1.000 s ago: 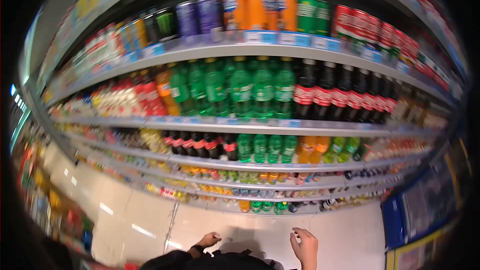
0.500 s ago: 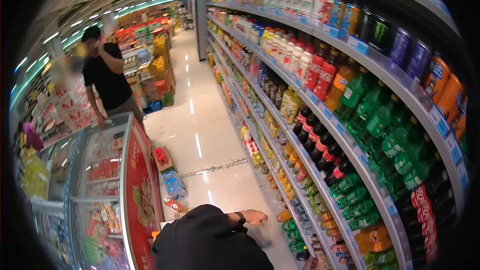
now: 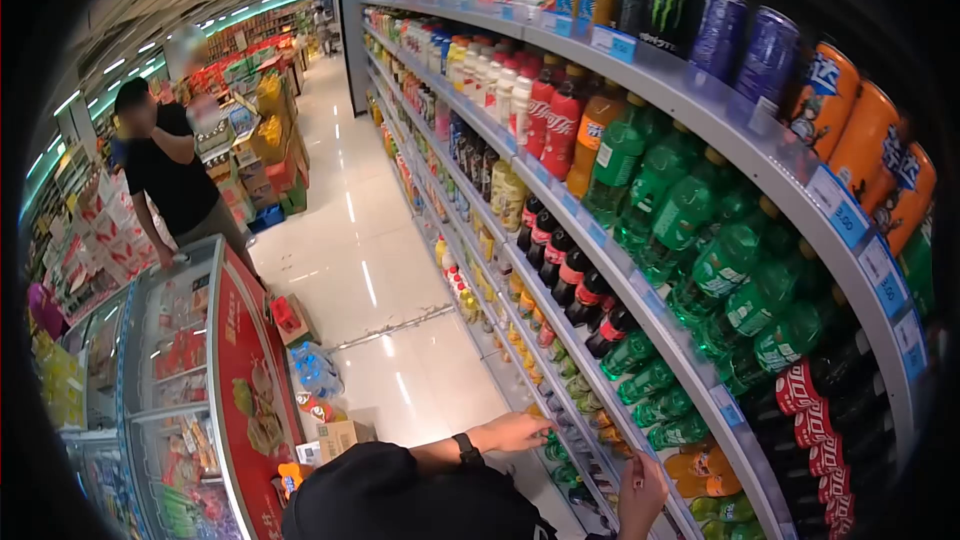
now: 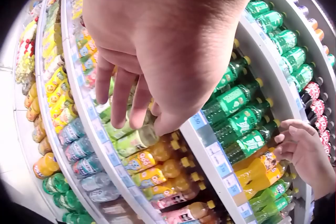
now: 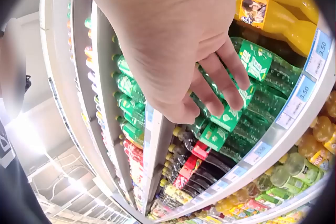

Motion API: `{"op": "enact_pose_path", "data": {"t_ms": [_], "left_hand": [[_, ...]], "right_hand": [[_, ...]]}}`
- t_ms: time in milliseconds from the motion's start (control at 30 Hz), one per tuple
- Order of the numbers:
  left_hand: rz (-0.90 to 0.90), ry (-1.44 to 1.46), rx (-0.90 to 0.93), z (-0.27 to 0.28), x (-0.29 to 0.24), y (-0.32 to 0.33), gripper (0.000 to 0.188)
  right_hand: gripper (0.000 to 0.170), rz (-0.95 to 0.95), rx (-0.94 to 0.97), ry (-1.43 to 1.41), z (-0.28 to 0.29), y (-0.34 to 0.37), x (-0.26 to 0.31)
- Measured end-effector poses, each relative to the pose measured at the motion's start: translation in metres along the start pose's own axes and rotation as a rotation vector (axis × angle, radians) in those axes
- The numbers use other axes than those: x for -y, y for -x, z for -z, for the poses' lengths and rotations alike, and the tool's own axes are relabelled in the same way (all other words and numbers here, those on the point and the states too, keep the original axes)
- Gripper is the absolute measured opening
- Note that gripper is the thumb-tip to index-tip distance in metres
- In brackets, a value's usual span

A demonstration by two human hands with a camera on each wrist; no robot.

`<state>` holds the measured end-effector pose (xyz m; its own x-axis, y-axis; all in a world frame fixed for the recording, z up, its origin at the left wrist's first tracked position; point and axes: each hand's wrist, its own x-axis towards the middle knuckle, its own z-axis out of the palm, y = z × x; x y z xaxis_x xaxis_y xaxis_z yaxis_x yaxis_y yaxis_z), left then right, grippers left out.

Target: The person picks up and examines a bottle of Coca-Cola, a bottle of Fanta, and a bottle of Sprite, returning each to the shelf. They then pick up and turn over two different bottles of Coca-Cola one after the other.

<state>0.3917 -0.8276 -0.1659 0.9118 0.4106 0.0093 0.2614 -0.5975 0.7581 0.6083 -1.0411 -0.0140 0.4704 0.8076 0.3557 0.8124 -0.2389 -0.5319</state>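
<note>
My left hand point(image 3: 515, 432), a dark watch point(image 3: 467, 450) on its wrist, reaches toward the lower shelves with nothing in its fingers. In the left wrist view its loosely bent fingers overlap a light-green bottle point(image 4: 134, 142) beside orange drink bottles point(image 4: 168, 169). My right hand point(image 3: 642, 488) is lifted in front of the shelf, also holding nothing. In the right wrist view its relaxed fingers hang before green soda bottles point(image 5: 257, 64), near large orange soda bottles point(image 5: 273, 19). In the left wrist view the right hand point(image 4: 304, 153) appears beside yellow-orange bottles point(image 4: 257, 171).
Long shelves of drinks run down my right side, with orange cans point(image 3: 825, 100) and cola bottles point(image 3: 815, 440) close by. On the left stands a glass-topped freezer point(image 3: 175, 340), a person in black point(image 3: 175, 165) beside it. A carton point(image 3: 343, 437) and bottle packs point(image 3: 315, 372) lie on the floor point(image 3: 400, 290).
The head view has swung from facing the shelf to looking left along the aisle. Over the last half second the right hand has risen further into view, and both hands remain without anything held.
</note>
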Motion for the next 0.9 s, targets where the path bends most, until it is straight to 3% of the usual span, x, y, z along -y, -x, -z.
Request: {"op": "enact_pose_path", "data": {"t_ms": [33, 100, 133, 200, 233, 367, 433, 467, 533, 633, 700, 733, 767, 900], "left_hand": [[-0.059, 0.012, 0.029, -0.003, -0.008, -0.01, 0.046], [-0.233, 0.0, 0.009, 0.0, -0.038, -0.034, 0.043], [-0.214, 0.056, 0.029, 0.014, -0.068, -0.043, 0.042], [-0.192, 0.106, 0.004, 0.019, -0.119, -0.059, 0.041], [-0.268, 0.105, -0.006, 0.015, -0.135, -0.069, 0.041], [-0.503, 0.033, -0.101, 0.007, -0.213, -0.09, 0.038], [-0.504, 0.032, -0.077, -0.001, -0.241, -0.094, 0.036], [-0.531, 0.028, -0.115, -0.009, -0.251, -0.096, 0.034], [-0.57, -0.014, -0.173, -0.023, -0.27, -0.095, 0.032], [-0.518, -0.087, -0.224, -0.035, -0.275, -0.093, 0.034], [-0.47, -0.124, -0.233, -0.035, -0.278, -0.088, 0.04], [-0.427, -0.111, -0.301, -0.033, -0.284, -0.084, 0.044], [-0.392, -0.09, -0.358, -0.033, -0.289, -0.082, 0.048], [-0.253, -0.057, -0.407, -0.038, -0.3, -0.072, 0.059]], "right_hand": [[0.033, -0.005, -0.015, -0.013, 0.007, 0.004, -0.005], [0.033, -0.244, 0.039, -0.124, 0.018, 0.013, -0.021], [0.033, -0.205, 0.023, -0.145, 0.021, 0.012, -0.031], [0.028, 0.089, -0.249, 0.008, 0.032, 0.017, -0.053], [0.028, 0.123, -0.254, -0.006, 0.038, 0.014, -0.058], [0.025, 0.143, -0.349, -0.063, 0.066, 0.018, -0.062], [0.023, -0.026, -0.224, -0.266, 0.076, 0.028, -0.07], [0.022, 0.069, -0.272, -0.157, 0.073, 0.033, -0.084], [0.021, 0.063, -0.241, -0.205, 0.082, 0.041, -0.092], [0.023, 0.135, -0.268, -0.228, 0.092, 0.052, -0.105], [0.025, 0.01, -0.24, -0.263, 0.099, 0.056, -0.115], [0.029, -0.141, -0.192, -0.418, 0.103, 0.056, -0.116], [0.029, -0.162, -0.194, -0.401, 0.105, 0.054, -0.119], [0.044, 0.044, -0.077, -0.382, 0.109, 0.041, -0.139]]}}
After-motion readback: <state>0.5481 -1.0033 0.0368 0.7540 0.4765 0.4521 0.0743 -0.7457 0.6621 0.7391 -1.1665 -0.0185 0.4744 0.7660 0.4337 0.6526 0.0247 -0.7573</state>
